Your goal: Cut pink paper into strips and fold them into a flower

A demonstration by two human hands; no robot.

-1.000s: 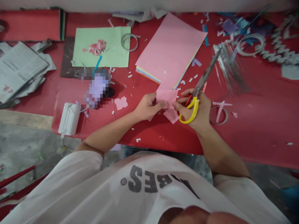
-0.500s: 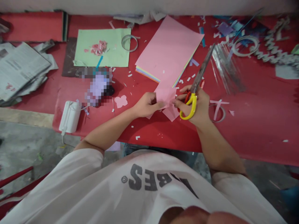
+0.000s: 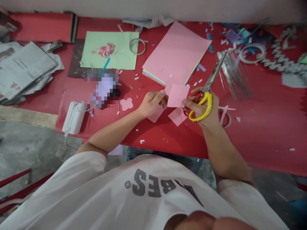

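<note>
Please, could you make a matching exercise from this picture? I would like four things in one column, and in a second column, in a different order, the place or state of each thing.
Things:
1. scissors
2. pink paper square
3. green sheet
4. paper flower shape

Places or states:
A. Carrying pink shreds
B. Held by the left hand
C. Lying on the red table, to the left of the left hand
D. Held in the right hand

Right pairs: 1-D, 2-B, 3-A, 4-C.
</note>
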